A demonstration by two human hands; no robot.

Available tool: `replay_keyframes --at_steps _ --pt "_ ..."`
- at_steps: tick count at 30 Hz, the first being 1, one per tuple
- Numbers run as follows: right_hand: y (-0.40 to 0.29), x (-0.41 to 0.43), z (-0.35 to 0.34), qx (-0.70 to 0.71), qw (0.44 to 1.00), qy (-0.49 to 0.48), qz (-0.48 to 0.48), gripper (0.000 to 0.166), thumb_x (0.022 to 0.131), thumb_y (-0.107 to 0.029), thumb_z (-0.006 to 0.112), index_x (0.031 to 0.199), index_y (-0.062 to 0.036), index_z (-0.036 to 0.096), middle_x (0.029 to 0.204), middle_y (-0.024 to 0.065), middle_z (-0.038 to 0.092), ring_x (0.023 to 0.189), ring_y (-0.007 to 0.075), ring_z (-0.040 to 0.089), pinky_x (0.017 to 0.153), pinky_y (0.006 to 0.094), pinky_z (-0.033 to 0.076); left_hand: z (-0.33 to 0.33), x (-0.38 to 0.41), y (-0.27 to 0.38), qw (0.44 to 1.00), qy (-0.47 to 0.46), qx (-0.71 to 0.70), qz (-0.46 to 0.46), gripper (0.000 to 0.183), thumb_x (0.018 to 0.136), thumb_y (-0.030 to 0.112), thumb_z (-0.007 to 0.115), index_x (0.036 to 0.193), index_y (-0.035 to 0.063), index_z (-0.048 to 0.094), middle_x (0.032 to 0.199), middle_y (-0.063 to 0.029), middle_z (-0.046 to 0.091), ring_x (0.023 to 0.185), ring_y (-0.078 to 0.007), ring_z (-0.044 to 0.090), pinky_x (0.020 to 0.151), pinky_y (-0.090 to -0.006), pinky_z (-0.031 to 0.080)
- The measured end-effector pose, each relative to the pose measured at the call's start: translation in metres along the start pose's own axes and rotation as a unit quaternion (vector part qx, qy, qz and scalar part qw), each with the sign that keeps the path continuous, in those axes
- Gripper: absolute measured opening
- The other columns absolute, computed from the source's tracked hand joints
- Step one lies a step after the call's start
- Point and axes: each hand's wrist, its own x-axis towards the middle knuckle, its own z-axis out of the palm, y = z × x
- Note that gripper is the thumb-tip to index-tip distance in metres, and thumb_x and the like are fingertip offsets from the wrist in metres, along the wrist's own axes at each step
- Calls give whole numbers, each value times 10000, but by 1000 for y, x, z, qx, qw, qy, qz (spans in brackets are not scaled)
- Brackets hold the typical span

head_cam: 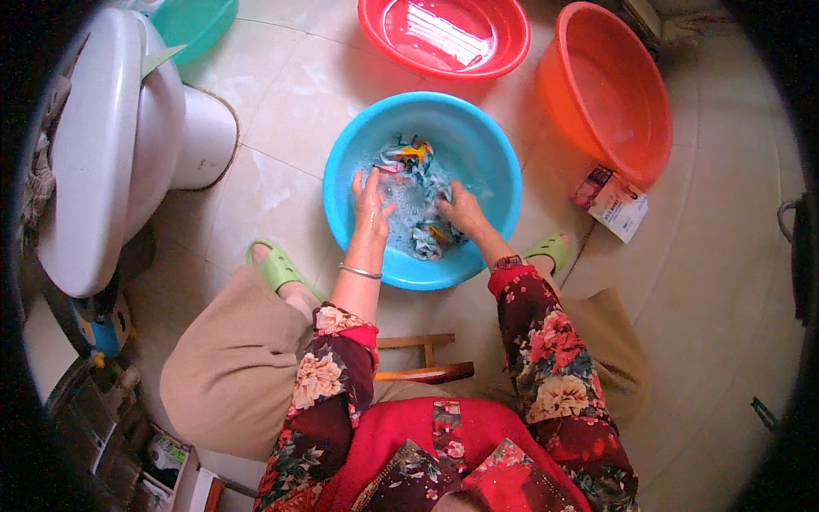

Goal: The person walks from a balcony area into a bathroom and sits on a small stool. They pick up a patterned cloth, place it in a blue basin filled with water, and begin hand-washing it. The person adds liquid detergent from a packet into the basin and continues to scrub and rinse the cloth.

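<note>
A blue plastic basin (pixel 422 274) with soapy water stands on the floor before me. In it lies a wet, crumpled patterned cloth (pixel 409 157), with grey-green, white and yellow parts. My left hand (pixel 371 201) is over the left side of the water, wet, fingers spread, beside the cloth and not gripping it. On the right, my right hand (pixel 462 208) has its fingers curled at the cloth's edge, pinching a fold of it. More of the bunched cloth sits below that hand, partly under the suds.
Beyond the basin stands a red basin (pixel 371 41) holding water. An orange-red tub (pixel 550 70) is at the right, with a printed packet (pixel 617 205) by it. A white pedestal washbasin (pixel 153 128) and a green basin (pixel 198 25) are left. A wooden stool (pixel 425 371) is below me.
</note>
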Motion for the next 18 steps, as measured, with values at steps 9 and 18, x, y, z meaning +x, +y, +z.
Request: replay_keyframes --at_steps 9,18 --pt "-99 -34 -43 327 937 -100 74 374 696 27 428 1027 -31 593 1077 82 578 778 188 600 653 289 490 8 10 -1 942 -234 -238 -47 632 821 578 427 1237 103 404 1123 -125 546 1030 -278 527 872 -438 428" --pt "-144 -96 -15 111 960 87 -244 411 698 -100 624 1098 -109 530 1191 160 445 1106 353 438 909 403 381 20 -40 30 972 -163 -144 -88 531 772 627 490 808 99 536 688 -58 549 592 -164 535 560 -315 472"
